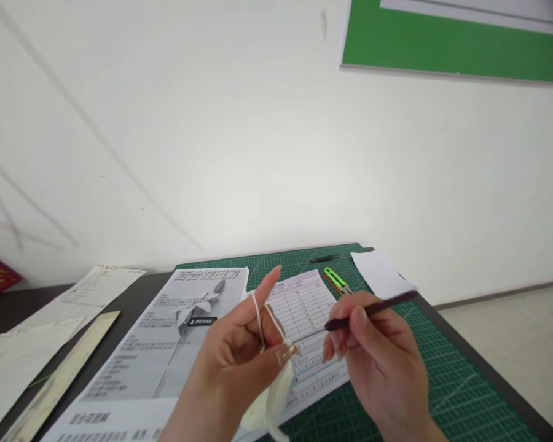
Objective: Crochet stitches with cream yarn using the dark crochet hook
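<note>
My left hand (233, 356) pinches a pale cream crochet piece (279, 393) between thumb and fingers, its index finger raised. White yarn (260, 322) loops over that index finger and runs down to the pinched edge. In my right hand (387, 362) is a crochet hook (373, 311) with a dark handle, held like a pen. Its thin metal shaft points left and meets the work beside my left thumb; whether the tip sits inside a loop is too small to tell. Part of the piece hangs below my left hand.
A green cutting mat (461, 393) lies under a printed flower sheet (142, 362) and a table sheet (306, 301). Beyond are green thread snips (335, 277), black tweezers (325, 258) and white paper (380, 273). A ruler (69, 368) and handwritten pages (92, 294) lie left.
</note>
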`<state>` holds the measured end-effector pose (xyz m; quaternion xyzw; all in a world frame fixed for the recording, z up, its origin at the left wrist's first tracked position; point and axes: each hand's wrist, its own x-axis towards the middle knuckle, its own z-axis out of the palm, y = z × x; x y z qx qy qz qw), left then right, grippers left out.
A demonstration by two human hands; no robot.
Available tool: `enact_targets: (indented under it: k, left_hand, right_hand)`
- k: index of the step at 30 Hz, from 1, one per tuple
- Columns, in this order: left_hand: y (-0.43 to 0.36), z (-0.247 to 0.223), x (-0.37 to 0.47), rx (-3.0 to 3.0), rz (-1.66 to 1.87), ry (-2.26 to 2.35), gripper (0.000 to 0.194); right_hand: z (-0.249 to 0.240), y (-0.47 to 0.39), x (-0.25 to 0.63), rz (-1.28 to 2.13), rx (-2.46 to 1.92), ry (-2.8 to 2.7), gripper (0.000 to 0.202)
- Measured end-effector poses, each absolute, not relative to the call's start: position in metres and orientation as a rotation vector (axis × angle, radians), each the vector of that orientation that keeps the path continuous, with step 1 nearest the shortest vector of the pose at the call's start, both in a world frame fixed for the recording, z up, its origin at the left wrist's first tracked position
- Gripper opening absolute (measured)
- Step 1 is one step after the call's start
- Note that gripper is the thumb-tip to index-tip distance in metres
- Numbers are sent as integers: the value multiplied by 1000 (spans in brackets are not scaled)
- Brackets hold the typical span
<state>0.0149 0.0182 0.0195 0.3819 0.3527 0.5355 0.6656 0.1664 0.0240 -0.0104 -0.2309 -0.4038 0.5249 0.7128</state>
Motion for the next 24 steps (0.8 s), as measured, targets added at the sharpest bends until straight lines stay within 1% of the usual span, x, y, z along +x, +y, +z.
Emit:
enact_targets:
  k: [2, 4, 7, 10, 14, 16, 21, 23, 24]
  left_hand:
    - [17, 19, 20, 875, 1277, 814, 58]
    - [15, 19, 25, 867, 1340, 826, 57]
    - [13, 17, 31, 843, 1404, 836, 57]
    - [11, 14, 35, 834, 1464, 883, 55]
    - [12, 10, 38, 786, 1526, 925, 57]
    - [13, 9, 37, 748, 1515, 920, 59]
    - [14, 9, 33, 613, 1414, 781, 67]
    - [15, 10, 29, 572, 1355, 717, 67]
    - [16, 11, 26, 554, 1320, 685, 67]
  right_hand:
    - [-9, 27, 164, 1365, -524, -771, 12]
    - [-8, 30, 160, 1484, -519, -715, 11]
    - [-8, 30, 158, 1503, -517, -695, 11]
    - [-11, 28, 157, 1422, -551, -728, 9]
    - [-17, 23, 155, 1166, -606, -917, 8]
    - [-19, 20, 154, 942, -625, -1074, 17]
    - [-24, 15, 153, 329, -609, -1512, 48]
    - [-26, 15, 156, 198, -583, -1610, 53]
    - [-27, 16, 157, 187, -569, -1632, 54]
